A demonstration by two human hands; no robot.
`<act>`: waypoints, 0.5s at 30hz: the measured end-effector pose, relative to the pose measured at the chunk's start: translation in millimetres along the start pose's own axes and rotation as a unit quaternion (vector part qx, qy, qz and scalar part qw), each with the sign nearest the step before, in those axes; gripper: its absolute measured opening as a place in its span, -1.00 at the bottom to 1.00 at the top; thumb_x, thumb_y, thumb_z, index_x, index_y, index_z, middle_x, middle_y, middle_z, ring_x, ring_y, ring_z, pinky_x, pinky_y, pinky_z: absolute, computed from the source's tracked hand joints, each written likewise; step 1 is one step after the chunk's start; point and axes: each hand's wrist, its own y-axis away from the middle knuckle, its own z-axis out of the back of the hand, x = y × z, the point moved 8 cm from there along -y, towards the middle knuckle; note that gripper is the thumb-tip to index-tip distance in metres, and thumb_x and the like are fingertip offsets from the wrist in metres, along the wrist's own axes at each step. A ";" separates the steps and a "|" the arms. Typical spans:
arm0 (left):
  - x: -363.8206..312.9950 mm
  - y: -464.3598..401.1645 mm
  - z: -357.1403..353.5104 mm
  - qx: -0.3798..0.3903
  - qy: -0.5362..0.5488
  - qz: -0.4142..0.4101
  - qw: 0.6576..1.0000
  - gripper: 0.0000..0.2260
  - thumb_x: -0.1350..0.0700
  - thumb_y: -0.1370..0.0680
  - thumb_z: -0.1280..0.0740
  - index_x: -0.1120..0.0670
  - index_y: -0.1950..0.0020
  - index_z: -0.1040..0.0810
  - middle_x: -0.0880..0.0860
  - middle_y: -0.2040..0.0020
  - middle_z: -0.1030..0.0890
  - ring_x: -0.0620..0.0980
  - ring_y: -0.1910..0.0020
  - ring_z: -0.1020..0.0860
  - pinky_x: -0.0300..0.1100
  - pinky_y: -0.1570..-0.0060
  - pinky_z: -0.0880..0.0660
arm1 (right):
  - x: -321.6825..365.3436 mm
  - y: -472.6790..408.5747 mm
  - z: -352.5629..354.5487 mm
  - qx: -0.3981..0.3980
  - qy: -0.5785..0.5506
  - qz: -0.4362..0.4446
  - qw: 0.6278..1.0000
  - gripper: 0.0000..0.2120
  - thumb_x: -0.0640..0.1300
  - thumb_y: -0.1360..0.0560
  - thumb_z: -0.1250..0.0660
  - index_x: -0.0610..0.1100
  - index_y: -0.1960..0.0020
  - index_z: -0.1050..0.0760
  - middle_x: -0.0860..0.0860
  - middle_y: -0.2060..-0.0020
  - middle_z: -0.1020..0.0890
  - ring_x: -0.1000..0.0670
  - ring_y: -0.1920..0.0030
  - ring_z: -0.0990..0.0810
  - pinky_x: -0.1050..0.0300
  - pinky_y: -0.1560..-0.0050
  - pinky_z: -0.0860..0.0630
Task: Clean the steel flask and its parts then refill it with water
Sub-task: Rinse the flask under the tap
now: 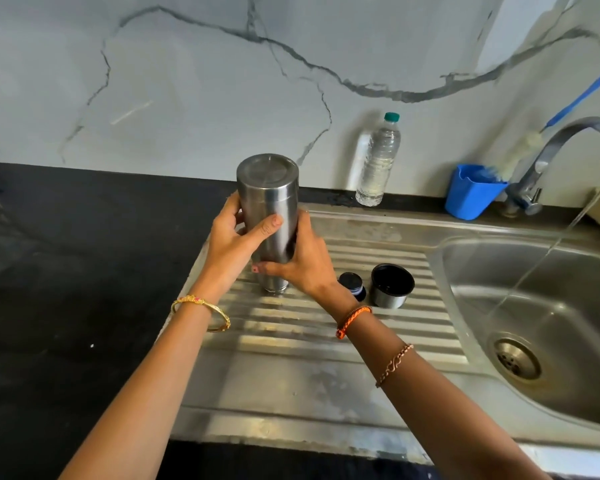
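Observation:
A steel flask (269, 199) stands upside down, its flat base up and its mouth down on the ribbed steel drainboard (326, 327). My left hand (234, 244) grips its body from the left, thumb across the front. My right hand (300, 261) holds its lower part from the right, thumb under the left hand. To the right on the drainboard lie a small dark stopper (352, 284) and the steel cup lid (392, 285), open side up, dark inside.
Water runs from the tap (551, 150) into the sink bowl (548, 306) at the right. A clear plastic bottle (378, 161) and a blue cup (473, 192) holding a brush stand against the marbled wall. Black counter (66, 271) extends to the left.

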 end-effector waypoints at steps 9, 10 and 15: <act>-13.4 14.5 5.9 -0.064 0.001 -0.046 0.997 -0.30 -0.05 -0.27 -0.47 0.02 -0.35 -0.30 0.04 -0.27 -0.46 -0.08 -0.22 -0.48 -0.24 -0.08 -0.51 | -44.0 25.4 81.9 -0.015 0.072 -0.045 0.996 -0.43 -0.08 -0.21 -0.59 -0.12 -0.18 -0.54 -0.01 -0.14 -0.59 0.01 -0.19 -0.51 0.18 -0.15 -0.45; -14.6 15.1 4.5 -0.066 0.002 -0.047 0.997 -0.31 -0.05 -0.27 -0.47 0.02 -0.34 -0.31 0.04 -0.26 -0.47 -0.08 -0.22 -0.48 -0.24 -0.07 -0.51 | -50.7 27.9 87.2 -0.008 0.084 -0.050 0.995 -0.45 -0.10 -0.22 -0.59 -0.12 -0.17 -0.54 -0.02 -0.13 -0.60 0.01 -0.18 -0.52 0.19 -0.14 -0.45; -16.1 19.2 0.4 -0.070 -0.009 -0.048 0.996 -0.27 -0.05 -0.27 -0.47 0.07 -0.37 -0.29 0.07 -0.30 -0.45 -0.04 -0.26 -0.47 -0.17 -0.13 -0.51 | -58.6 37.1 87.2 0.057 0.194 -0.018 0.979 -0.43 -0.08 -0.29 -0.55 -0.12 -0.25 -0.48 -0.04 -0.21 -0.55 -0.03 -0.25 -0.47 0.12 -0.24 -0.40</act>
